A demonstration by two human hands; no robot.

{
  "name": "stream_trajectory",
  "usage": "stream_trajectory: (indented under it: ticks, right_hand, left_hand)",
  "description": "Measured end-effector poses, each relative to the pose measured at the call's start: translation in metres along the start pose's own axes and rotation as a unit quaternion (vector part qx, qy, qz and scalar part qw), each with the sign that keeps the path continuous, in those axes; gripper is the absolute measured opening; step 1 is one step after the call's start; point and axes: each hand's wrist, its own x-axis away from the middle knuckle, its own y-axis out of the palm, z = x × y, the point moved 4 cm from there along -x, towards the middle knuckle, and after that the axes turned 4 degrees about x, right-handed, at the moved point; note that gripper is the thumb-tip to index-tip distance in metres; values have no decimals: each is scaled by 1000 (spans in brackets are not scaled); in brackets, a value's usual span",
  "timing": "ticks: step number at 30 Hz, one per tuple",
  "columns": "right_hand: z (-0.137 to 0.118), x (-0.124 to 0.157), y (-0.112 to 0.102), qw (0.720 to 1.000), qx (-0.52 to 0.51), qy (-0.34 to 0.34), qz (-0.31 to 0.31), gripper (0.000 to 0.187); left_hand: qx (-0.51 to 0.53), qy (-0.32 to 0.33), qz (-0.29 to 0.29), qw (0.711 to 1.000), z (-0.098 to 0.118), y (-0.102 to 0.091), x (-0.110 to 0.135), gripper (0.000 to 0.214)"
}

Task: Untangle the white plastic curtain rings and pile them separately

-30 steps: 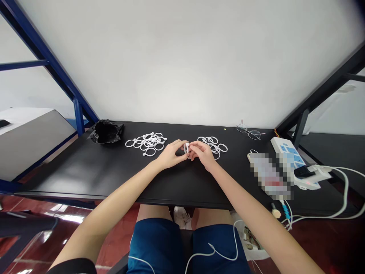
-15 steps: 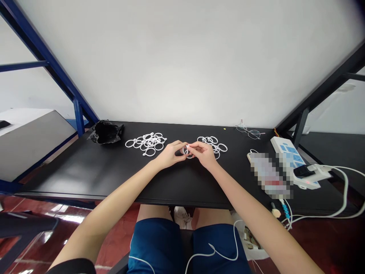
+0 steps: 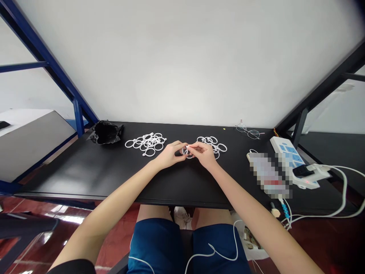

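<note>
Between my hands, above the middle of the black table (image 3: 176, 182), is a white plastic curtain ring (image 3: 186, 156), partly hidden by fingers. My left hand (image 3: 170, 154) is closed on its left side, thumb below and fingers above. The fingertips of my right hand (image 3: 204, 153) pinch a small white part at the ring's top. To the left lies a tangled pile of white curtain rings (image 3: 149, 142), each with a small knob or eyelet. A smaller group of the same rings (image 3: 221, 147) lies just beyond my right hand.
A crumpled black plastic bag (image 3: 107, 133) stands open at the back left. Eyeglasses (image 3: 253, 134) lie at the back right. Further right are a blurred-out phone (image 3: 269, 175), a white power strip (image 3: 288, 150) and white cables (image 3: 343, 194) trailing over the edge.
</note>
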Motion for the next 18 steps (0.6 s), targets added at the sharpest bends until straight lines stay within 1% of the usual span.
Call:
stream_trajectory:
  ticks: [5, 7, 9, 11, 14, 16, 18]
  right_hand:
    - [-3, 1, 0, 1000, -8, 13, -2, 27]
    - [-3, 1, 0, 1000, -6, 18, -1, 29]
    - [-3, 0, -1, 1000, -2, 20, 7, 30]
    - [-3, 0, -2, 1000, 4, 21, 18, 32]
    - [-5, 1, -3, 999, 13, 21, 26, 31]
    - [-6, 1, -3, 999, 19, 19, 23, 30]
    - [-6, 1, -2, 999, 22, 19, 20, 30]
  left_hand:
    - [-13, -1, 6, 1000, -1, -1, 0, 36]
    - [-45, -7, 11, 999, 0, -4, 0, 37]
    - [-107, -14, 18, 994, -1, -10, -1, 36]
    - [-187, -20, 34, 982, -4, -21, -1, 36]
    - [-278, -42, 75, 957, -13, -45, 1, 41]
    - [-307, -72, 93, 944, -23, -61, 4, 43]
    - [-311, -104, 107, 939, -32, -75, 8, 43]
